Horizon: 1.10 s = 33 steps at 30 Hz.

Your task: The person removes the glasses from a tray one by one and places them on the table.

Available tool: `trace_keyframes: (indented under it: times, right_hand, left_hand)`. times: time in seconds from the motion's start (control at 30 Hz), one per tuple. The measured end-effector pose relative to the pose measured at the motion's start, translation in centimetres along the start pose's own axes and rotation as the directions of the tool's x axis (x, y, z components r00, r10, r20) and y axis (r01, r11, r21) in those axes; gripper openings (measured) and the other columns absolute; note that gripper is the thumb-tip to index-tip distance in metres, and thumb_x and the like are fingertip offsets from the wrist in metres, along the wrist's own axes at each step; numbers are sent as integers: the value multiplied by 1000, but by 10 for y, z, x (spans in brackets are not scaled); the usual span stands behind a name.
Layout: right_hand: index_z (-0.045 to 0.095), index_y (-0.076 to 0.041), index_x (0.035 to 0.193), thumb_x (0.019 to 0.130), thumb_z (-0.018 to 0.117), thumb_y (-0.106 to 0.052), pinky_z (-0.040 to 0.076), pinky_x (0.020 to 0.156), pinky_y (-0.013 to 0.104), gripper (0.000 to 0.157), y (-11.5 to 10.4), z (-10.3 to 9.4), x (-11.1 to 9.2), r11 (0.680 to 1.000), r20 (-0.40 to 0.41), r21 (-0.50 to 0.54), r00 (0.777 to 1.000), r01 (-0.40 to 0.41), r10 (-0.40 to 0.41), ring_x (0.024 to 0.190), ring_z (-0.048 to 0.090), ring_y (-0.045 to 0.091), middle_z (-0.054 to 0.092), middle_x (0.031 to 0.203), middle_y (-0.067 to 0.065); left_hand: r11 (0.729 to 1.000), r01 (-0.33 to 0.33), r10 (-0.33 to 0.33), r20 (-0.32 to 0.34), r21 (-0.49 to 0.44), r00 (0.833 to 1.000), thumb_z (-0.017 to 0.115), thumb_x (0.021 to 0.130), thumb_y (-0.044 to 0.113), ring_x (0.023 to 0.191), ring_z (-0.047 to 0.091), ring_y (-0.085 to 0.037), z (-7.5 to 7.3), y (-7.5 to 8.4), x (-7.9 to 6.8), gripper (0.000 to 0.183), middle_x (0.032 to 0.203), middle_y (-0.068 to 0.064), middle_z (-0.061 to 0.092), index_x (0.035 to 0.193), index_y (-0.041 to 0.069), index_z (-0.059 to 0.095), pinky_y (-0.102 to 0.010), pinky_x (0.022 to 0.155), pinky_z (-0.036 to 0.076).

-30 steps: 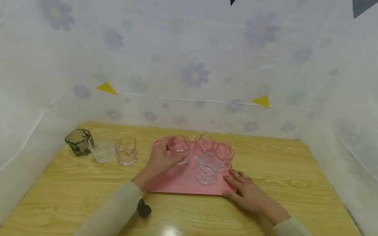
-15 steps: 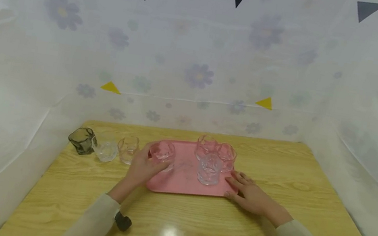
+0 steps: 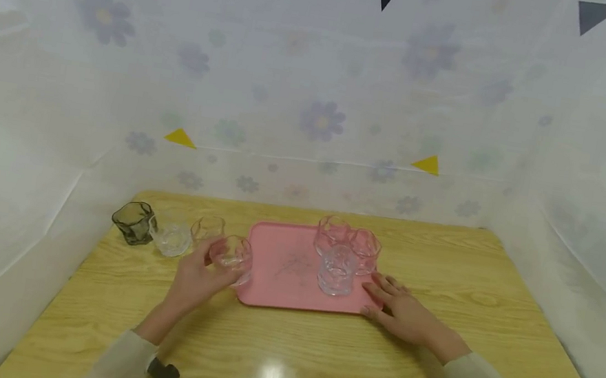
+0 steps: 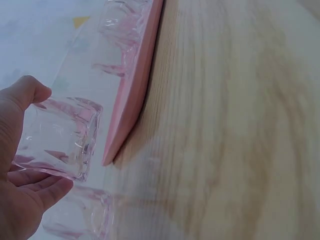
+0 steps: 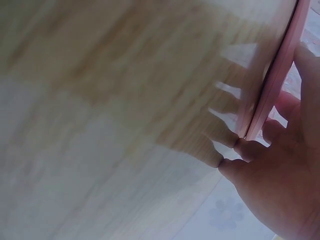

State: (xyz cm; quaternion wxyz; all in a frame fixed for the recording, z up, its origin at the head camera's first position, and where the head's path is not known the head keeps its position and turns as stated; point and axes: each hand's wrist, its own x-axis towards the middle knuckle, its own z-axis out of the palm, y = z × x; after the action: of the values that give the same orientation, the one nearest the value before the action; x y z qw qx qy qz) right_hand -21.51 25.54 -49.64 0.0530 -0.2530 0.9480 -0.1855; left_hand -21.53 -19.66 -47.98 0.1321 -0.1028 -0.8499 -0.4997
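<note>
My left hand (image 3: 197,279) grips a faintly pink, clear glass tumbler (image 3: 234,257) just off the tray's left edge. In the left wrist view the thumb lies on one side of this tumbler (image 4: 60,137) and the fingers on the other. The pink tray (image 3: 279,290) lies flat on the table with a faint drawing in its middle. On its right half stand two pinkish tumblers and one clear tumbler (image 3: 336,272), close together. My right hand (image 3: 399,311) rests at the tray's right edge, fingers spread and fairly straight. The right wrist view shows those fingers against the tray's rim (image 5: 275,82).
Left of the tray stand a dark grey tumbler (image 3: 134,224), a clear tumbler (image 3: 172,238) and a pinkish tumbler (image 3: 207,228), roughly in a row. The last is partly hidden behind my left hand. White flowered sheeting (image 3: 272,80) encloses the wooden table (image 3: 311,367) at the back and sides.
My left hand has carried the pinkish tumbler leftward from the tray's back left part to beyond its left edge. The right hand has stayed at the tray's right side.
</note>
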Motion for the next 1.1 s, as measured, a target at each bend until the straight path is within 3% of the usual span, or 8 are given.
trace_keyframes:
  times: [0.17,0.37,0.5,0.63,0.73,0.8,1.1]
  right_hand:
    - [45,-7,160,108,55,-49,23,124,73,68,0,0,-1,1000,12,0,1000,-10,10,156,25,54,31,170,26]
    - [44,-7,160,108,55,-50,23,124,73,68,0,-1,-1,1000,21,7,1000,-15,15,156,25,54,30,170,26]
    - [44,-9,161,108,54,-50,24,124,72,68,0,-1,-1,1000,15,4,1000,-19,18,157,25,53,30,170,25]
    - [44,-9,161,108,54,-51,25,124,72,68,1,0,-1,1000,13,-7,1000,-14,14,157,25,53,30,170,25]
    - [44,-10,161,108,54,-51,25,124,72,67,2,0,-1,1000,9,-5,1000,-13,13,157,25,53,31,170,25]
    - [44,-10,161,108,54,-51,26,123,72,67,2,-1,-1,1000,8,-2,1000,-14,14,156,25,53,31,170,24]
    - [43,-12,162,108,53,-52,25,124,72,68,3,0,-1,1000,24,5,1000,-17,17,157,24,53,30,171,22]
  left_hand:
    - [1000,10,-10,-27,10,1000,92,82,18,124,67,-36,-14,-8,-10,73,135,-20,69,145,3,58,-54,105,56]
    - [992,113,-109,-74,52,991,92,81,19,126,67,-34,-35,-13,-20,66,133,-18,70,139,6,62,-52,106,56]
    - [982,173,-163,-118,75,980,91,84,23,126,66,-30,-51,-16,-24,66,133,-19,70,139,5,61,-23,101,56]
    - [978,203,-196,-141,41,970,90,85,21,119,65,-9,-68,-22,-29,69,136,-21,68,142,2,56,0,90,45]
    - [975,222,-215,-167,29,962,89,86,19,113,57,9,-79,-27,-32,71,137,-21,66,144,0,53,2,90,43]
    - [971,237,-226,-191,35,955,89,87,19,110,54,15,-86,-31,-33,72,137,-21,65,145,0,52,2,89,44]
    - [937,344,-316,-284,54,905,91,85,27,105,56,4,-115,-41,-34,74,132,-15,64,143,0,53,0,83,43]
